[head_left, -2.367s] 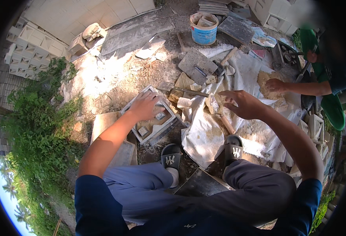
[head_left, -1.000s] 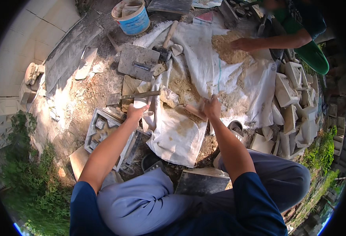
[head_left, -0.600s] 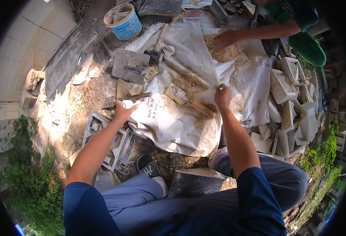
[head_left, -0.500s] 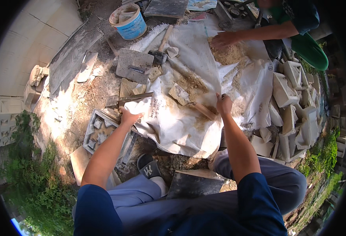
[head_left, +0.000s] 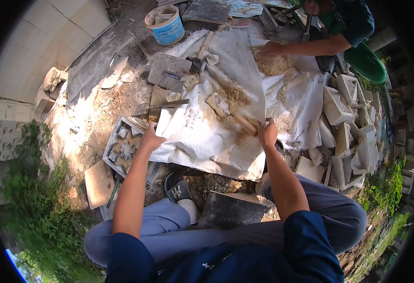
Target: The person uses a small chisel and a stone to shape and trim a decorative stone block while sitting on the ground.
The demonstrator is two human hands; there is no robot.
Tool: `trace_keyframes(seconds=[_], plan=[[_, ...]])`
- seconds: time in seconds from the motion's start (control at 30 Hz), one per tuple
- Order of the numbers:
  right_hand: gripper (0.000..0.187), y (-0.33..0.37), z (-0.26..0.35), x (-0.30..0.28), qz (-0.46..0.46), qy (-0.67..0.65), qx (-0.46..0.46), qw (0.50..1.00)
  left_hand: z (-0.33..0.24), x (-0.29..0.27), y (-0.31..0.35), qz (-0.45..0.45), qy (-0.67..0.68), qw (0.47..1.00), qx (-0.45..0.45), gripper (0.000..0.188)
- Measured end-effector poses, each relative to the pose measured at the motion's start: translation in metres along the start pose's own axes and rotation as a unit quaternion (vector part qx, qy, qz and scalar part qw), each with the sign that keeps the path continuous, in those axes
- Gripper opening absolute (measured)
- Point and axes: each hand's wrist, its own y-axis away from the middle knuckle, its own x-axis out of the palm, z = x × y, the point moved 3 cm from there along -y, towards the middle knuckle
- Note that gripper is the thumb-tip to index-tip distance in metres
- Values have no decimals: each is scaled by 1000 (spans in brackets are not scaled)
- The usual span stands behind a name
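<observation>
"Where's the white woven sack (head_left: 207,153)?"
"Spread on the ground in front of the person, a pale stone chunk (head_left: 217,104) and a wooden handle (head_left: 245,124) lying on it."
"And the hands?"
"The right hand (head_left: 267,135) is curled tightly on the sack's right edge. The left hand (head_left: 151,138) is at its left edge, thumb spread; I can't tell whether it grips."
"What's around it?"
"Left of the sack, a grey frame (head_left: 109,150); right, pale blocks (head_left: 336,108); beside its far end, a blue bucket (head_left: 168,34)."
</observation>
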Motion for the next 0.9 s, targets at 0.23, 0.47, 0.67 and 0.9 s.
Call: trace_keyframes(seconds=[0.23,0.47,0.67,0.9], plan=[[74,46,-30,5,93,26,6,995,-20,30,56,-163,-187,966,76,70],[89,74,7,1,-4,222,-196,955,-55,71,88,-203,-471,839,181,77],[90,72,20,20,209,245,-209,923,-24,105,71,-13,-590,791,162,50],[79,38,51,-49,226,300,-285,882,-99,109,63,6,-551,810,200,59]])
